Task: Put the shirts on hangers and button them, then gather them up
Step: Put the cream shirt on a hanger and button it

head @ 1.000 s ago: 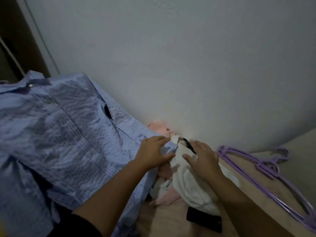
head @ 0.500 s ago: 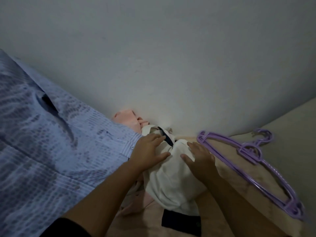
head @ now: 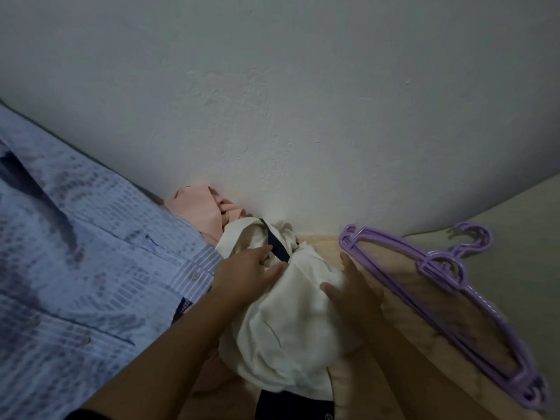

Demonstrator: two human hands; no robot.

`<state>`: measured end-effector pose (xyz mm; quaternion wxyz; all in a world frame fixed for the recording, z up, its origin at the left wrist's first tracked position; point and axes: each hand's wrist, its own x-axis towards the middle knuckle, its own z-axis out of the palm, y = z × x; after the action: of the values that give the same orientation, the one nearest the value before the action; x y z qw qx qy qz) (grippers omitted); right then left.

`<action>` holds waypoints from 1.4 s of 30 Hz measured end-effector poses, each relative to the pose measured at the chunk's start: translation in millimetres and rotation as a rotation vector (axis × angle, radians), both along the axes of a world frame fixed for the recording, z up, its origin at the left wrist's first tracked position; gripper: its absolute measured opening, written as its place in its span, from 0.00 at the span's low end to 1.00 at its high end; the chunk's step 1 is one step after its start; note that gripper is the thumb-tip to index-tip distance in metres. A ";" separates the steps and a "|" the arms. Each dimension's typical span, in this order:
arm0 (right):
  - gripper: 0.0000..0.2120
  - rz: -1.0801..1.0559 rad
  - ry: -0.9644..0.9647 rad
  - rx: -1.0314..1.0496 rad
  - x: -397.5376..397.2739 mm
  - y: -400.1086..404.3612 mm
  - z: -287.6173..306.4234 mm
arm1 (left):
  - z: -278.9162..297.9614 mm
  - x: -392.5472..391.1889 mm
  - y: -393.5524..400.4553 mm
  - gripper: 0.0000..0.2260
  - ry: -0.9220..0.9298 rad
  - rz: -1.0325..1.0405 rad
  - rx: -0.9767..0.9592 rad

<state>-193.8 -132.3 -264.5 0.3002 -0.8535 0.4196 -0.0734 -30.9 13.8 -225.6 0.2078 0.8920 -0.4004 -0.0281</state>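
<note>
Nearest the camera, a dark navy cuff or hem of the white shirt lies at the bottom edge. The white shirt is bunched on the beige surface, between both hands. The left hand rests on the shirt's left side, fingers extended and relaxed, touching the fabric near a navy strip. The right hand presses the shirt's right side; its fingers appear loosely spread, though motion blur limits certainty. The blue patterned shirt lies at left, touching the white shirt. Purple hangers lie stacked at right, near the right hand. A pink garment sits against the wall.
</note>
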 end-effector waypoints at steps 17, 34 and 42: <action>0.14 0.378 -0.350 -0.279 -97.0 81.5 14.3 | 8.3 -55.3 29.0 0.29 0.129 -0.414 0.527; 0.33 0.092 -0.308 0.015 -50.1 56.9 15.6 | 5.7 -62.2 -4.8 0.25 0.192 -0.112 0.155; 0.24 0.119 -0.422 0.329 -37.1 68.1 8.0 | -9.2 -41.4 9.2 0.25 0.702 0.026 -0.334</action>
<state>-230.9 -64.2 -256.5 0.5193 -0.7823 0.3030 -0.1626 -72.3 23.0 -234.9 0.4750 0.7871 -0.2927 -0.2633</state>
